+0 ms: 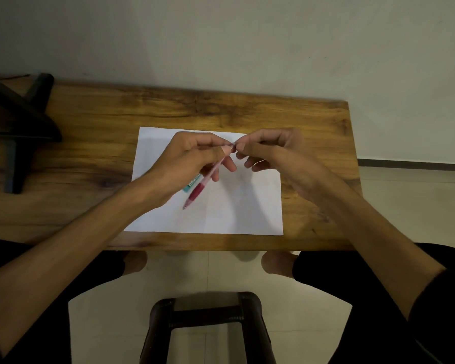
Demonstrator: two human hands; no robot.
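Holding a red pen (206, 179) just above the white paper (247, 206), the left hand (192, 158) curls its fingers round the clear barrel, tip slanting toward the near left. The right hand (271, 153) pinches the pen's far end between thumb and forefinger. A small teal object (192, 183) lies on the sheet, half hidden under the left hand. The paper rests on a wooden table (90, 153)

Wooden table (90, 122) against pale wall (221, 35), tiled floor (418, 200), black stool (208, 311).
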